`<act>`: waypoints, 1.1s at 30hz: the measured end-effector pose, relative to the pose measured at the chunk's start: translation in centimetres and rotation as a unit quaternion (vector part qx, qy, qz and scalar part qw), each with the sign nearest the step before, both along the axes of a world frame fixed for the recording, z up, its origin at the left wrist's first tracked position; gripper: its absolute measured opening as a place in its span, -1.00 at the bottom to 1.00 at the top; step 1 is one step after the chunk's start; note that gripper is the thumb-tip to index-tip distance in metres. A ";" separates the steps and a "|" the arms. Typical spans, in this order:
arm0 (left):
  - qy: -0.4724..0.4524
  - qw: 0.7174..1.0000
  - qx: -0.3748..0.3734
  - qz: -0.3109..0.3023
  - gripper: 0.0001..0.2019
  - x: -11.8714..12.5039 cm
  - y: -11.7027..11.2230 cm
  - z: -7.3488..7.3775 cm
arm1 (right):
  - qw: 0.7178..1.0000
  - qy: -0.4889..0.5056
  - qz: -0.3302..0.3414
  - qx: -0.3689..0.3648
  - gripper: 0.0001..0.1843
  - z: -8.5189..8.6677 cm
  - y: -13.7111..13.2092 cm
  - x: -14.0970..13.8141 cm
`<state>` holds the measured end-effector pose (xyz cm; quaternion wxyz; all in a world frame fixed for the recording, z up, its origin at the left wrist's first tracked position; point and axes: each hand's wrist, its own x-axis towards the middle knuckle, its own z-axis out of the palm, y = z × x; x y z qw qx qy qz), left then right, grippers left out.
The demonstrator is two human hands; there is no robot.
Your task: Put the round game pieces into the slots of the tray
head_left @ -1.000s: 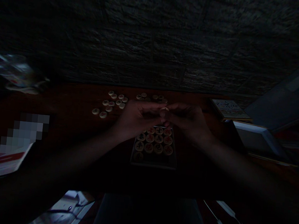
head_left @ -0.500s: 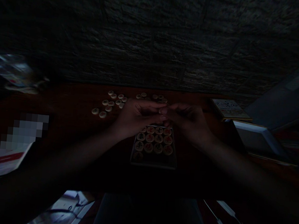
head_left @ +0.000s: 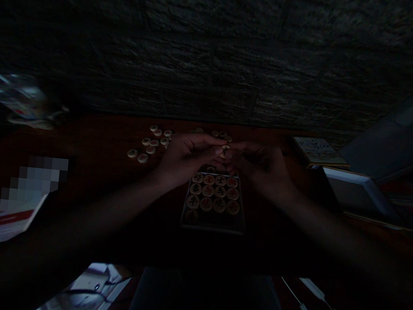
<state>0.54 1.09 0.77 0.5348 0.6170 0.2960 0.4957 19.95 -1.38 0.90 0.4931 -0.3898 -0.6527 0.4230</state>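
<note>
Between my two hands is a round Chinese chess piece (head_left: 225, 151) with a dark character facing me. My left hand (head_left: 191, 159) pinches it from the left with thumb and fingertips. From the right, my right hand (head_left: 260, 166) closes its fingers on the same piece. Just below them lies a shallow box (head_left: 211, 230) with rows of chess pieces in red and black characters. A single dim piece (head_left: 191, 215) sits in its nearest row at the left. The far end of the box is partly hidden by my hands.
Several loose chess pieces (head_left: 142, 158) are scattered on the dark red table (head_left: 94, 139) to the left and behind my hands. At the right lie a patterned box (head_left: 318, 151) and an open box lid (head_left: 352, 191). A plastic cup (head_left: 25, 101) stands far left, a booklet (head_left: 12, 221) nearer.
The chess piece between my fingertips has turned so its marked face shows, where fingers covered it before. Both hands stay in nearly the same place above the box.
</note>
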 end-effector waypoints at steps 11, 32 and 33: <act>0.012 1.000 -0.012 -0.006 -0.77 0.3 -0.3 -0.1 | 0.989 -0.092 -0.061 0.100 -0.60 -0.5 -0.4 0.5; -0.098 0.979 -0.150 -0.098 -0.78 0.1 0.2 0.3 | 0.961 -0.180 -0.095 0.188 -0.67 0.2 -1.1 0.7; -0.098 0.979 -0.152 -0.098 -0.78 0.1 0.2 0.4 | 0.959 -0.181 -0.095 0.194 -0.67 0.2 -1.1 0.7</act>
